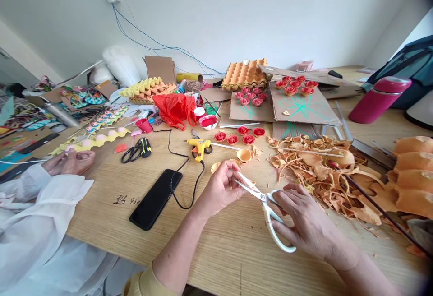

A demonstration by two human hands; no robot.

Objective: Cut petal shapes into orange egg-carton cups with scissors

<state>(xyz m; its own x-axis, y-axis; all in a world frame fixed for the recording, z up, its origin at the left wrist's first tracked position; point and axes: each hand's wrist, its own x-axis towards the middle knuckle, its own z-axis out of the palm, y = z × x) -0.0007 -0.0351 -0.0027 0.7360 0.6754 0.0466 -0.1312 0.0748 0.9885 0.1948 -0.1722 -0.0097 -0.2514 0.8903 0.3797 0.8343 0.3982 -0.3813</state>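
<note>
My right hand (301, 217) has its fingers through the handles of a pair of white scissors (278, 233), whose blades are parted and point left toward my other hand. My left hand (221, 187) pinches a small piece of orange egg carton (251, 184) at the blades; most of that piece is hidden by the fingers and the scissors. Just beyond my left hand lie cut orange carton cups (244, 154). Behind those cups, several red paper-pulp roses (248, 139) rest on the table. A heap of orange carton scraps (314, 165) spreads to the right of my hands.
A yellow glue gun (199, 148) with a black cord and a black phone (156, 199) lie left of my hands. Roses stand on cardboard (301, 106) behind. A pink bottle (379, 99) stands at right. Another person's hands (72, 161) work at far left beside a yellow carton strip (98, 140).
</note>
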